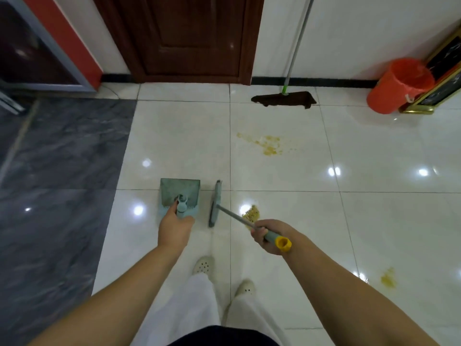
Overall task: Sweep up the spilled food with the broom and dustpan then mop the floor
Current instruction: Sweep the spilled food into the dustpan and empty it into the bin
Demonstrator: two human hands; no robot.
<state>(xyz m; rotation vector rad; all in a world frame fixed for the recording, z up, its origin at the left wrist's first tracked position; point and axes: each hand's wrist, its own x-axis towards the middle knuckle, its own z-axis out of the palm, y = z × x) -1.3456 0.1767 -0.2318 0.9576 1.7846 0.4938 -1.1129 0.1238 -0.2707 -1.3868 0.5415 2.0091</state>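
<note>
Head view: the left hand (pixel 174 227) has its grip curled round the dustpan handle, the teal dustpan (pixel 180 196) flat on the floor at its 12 o'clock. The right hand (pixel 268 236) has its grip closed round the broom (pixel 215 204) handle near the yellow cap; the broom head stands just right of the dustpan. A pile of spilled food (pixel 252 213) lies at the right hand's 11 o'clock, beside the broom head. More crumbs (pixel 268 145) lie at 12 o'clock, another patch (pixel 388 279) at 4 o'clock. The glossy white tile floor (pixel 324 221) meets grey tiles (pixel 55 171) at 9 o'clock. A mop (pixel 284 98) leans on the wall beside a brown door (pixel 189 36), with an orange bucket (pixel 399 84) at 2 o'clock.

Glossy white tile floor (pixel 287 171), plastic dustpan (pixel 179 193), metal-handled broom (pixel 215 203), dark wooden door (pixel 189 38).
</note>
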